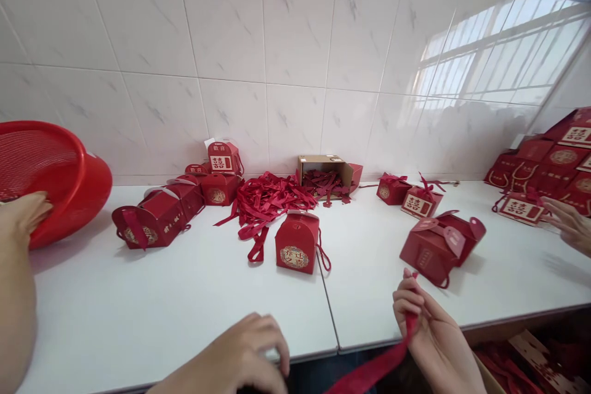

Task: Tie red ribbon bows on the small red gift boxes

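Observation:
My right hand point(427, 320) pinches a dark red ribbon point(385, 364), which hangs down toward the bottom edge of the view. My left hand point(242, 354) is over the table's front edge with its fingers curled; whether anything is in them is hidden. Upright beyond it stands a red gift box point(298, 245) with a cord handle. Past my right hand, two red boxes point(431, 249) touch each other, one with its flaps up. A heap of red ribbons point(272, 197) lies near the wall, beside an open cardboard box point(325, 175) of dark red pieces.
At the left another person's hand point(28, 215) holds a red plastic basket point(78, 191). A row of red boxes point(161, 215) stands nearby. At the right are a person's hand point(570, 225) and stacked red boxes point(538, 166). An open carton point(489, 375) sits below the table edge.

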The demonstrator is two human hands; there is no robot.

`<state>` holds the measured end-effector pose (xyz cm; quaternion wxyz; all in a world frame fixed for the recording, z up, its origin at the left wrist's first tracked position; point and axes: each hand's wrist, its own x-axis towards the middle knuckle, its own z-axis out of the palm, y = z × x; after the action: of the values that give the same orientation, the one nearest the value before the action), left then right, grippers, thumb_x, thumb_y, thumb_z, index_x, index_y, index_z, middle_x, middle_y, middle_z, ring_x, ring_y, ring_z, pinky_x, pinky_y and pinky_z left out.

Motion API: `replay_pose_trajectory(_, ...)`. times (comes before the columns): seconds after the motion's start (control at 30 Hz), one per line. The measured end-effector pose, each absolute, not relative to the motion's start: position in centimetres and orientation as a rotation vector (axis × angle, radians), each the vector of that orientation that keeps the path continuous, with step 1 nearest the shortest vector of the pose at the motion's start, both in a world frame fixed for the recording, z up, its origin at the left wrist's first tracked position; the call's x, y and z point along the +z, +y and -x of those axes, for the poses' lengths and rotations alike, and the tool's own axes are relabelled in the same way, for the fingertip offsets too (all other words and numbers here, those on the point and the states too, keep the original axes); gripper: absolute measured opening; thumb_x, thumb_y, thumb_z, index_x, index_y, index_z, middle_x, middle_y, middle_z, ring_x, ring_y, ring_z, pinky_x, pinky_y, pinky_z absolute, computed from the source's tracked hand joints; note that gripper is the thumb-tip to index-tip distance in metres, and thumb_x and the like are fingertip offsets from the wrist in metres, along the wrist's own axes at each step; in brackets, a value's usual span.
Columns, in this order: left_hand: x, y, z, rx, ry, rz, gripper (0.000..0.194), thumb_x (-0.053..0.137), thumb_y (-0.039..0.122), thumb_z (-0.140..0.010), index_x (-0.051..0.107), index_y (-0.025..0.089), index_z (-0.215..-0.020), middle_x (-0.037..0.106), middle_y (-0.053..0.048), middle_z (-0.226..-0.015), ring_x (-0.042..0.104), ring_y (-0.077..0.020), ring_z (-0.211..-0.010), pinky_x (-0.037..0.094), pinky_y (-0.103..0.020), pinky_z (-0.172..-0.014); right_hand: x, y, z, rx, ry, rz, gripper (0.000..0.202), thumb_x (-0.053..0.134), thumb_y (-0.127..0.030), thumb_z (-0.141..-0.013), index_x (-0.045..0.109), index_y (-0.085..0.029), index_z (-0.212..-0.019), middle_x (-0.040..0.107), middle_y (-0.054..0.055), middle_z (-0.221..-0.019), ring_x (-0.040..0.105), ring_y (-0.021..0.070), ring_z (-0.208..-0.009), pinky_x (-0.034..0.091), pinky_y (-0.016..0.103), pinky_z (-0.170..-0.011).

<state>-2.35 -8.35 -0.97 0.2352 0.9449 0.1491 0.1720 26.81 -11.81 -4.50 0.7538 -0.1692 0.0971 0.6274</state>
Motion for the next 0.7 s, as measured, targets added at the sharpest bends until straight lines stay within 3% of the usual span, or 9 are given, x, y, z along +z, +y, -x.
replay_pose_trajectory(0.1,0.2,-6.5,1.7,0.751,0.864,-2.492,0.043,0.063,0.042,-0.078,0.056,0.031,-0.118,0.053,-0.007,-0.124,0.051,-0.0257,-0.114,0.044,-0.038,-0.096,-5.0,-12.5,-27.7,1.326,0.05,0.426,0.015,0.056,-0.009,-0.076,0.058,-0.017,-0.089,0.049,-0.005,-0.063,0.041,0.0033,-0.042,0.039,0.015,-0.038)
replay_pose_trajectory(0.17,0.2,-4.3,0.8,1.009,1.169,-2.37,0.047,0.056,0.04,-0.083,0.046,0.03,-0.127,0.047,-0.009,-0.132,0.044,-0.0271,-0.124,0.039,-0.044,-0.101,-5.1,-12.4,-30.1,1.119,-0.045,0.536,0.003,0.053,-0.015,-0.078,0.056,-0.018,-0.078,0.049,-0.004,-0.065,0.044,0.0052,-0.046,0.04,0.018,-0.041)
replay_pose_trajectory(0.3,-1.1,0.5,-1.2,1.176,1.357,-2.081,0.065,0.061,0.046,-0.078,0.036,0.024,-0.133,0.043,-0.012,-0.137,0.041,-0.0291,-0.128,0.037,-0.047,-0.103,-4.7,-9.5,-39.1,0.431,0.091,0.954,0.029,0.03,-0.014,-0.087,0.041,-0.019,-0.061,0.059,0.003,-0.085,0.059,0.0111,-0.07,0.046,0.027,-0.06)
replay_pose_trajectory(0.4,-2.3,2.2,-2.3,1.092,1.336,-1.914,0.081,0.064,0.05,-0.074,0.026,0.022,-0.14,0.034,-0.015,-0.145,0.03,-0.0307,-0.135,0.031,-0.048,-0.107,-4.2,-5.9,-45.6,0.322,0.15,1.091,0.027,0.034,-0.011,-0.09,0.043,-0.019,-0.066,0.059,0.004,-0.101,0.058,0.0114,-0.082,0.045,0.03,-0.074)
replay_pose_trajectory(0.47,-3.0,2.4,-3.0,1.065,1.316,-1.835,0.09,0.066,0.05,-0.073,0.018,0.021,-0.143,0.028,-0.016,-0.149,0.026,-0.0304,-0.138,0.028,-0.048,-0.109,-4.2,-3.8,-48.0,0.385,0.097,1.165,0.01,0.049,-0.02,-0.091,0.056,-0.015,-0.086,0.059,0.005,-0.105,0.059,0.0145,-0.088,0.048,0.033,-0.077)
replay_pose_trajectory(0.5,-3.3,2.3,-3.3,1.065,1.299,-1.807,0.093,0.067,0.049,-0.072,0.014,0.021,-0.144,0.026,-0.017,-0.15,0.027,-0.0301,-0.138,0.027,-0.047,-0.11,-4.3,-3.0,-48.4,0.43,0.046,1.19,0.013,0.053,-0.025,-0.09,0.058,-0.015,-0.097,0.059,0.006,-0.106,0.059,0.016,-0.089,0.05,0.034,-0.077)
replay_pose_trajectory(0.57,-3.7,1.9,-3.8,1.082,1.241,-1.77,0.098,0.067,0.048,-0.072,0.007,0.022,-0.145,0.027,-0.017,-0.149,0.033,-0.0292,-0.135,0.029,-0.047,-0.109,-4.9,-1.7,-48.1,0.515,-0.087,1.218,0.023,0.056,-0.032,-0.089,0.058,-0.015,-0.106,0.061,0.005,-0.102,0.061,0.0156,-0.084,0.052,0.033,-0.072)
replay_pose_trajectory(0.7,-4.2,1.3,-3.7,1.15,1.177,-1.712,0.1,0.067,0.047,-0.074,0.0,0.027,-0.145,0.031,-0.018,-0.146,0.036,-0.0276,-0.134,0.031,-0.047,-0.108,-6.8,-0.3,-42.2,0.582,-0.403,1.225,0.019,0.053,-0.023,-0.087,0.057,-0.014,-0.071,0.058,-0.001,-0.067,0.052,0.011,-0.059,0.044,0.025,-0.057)
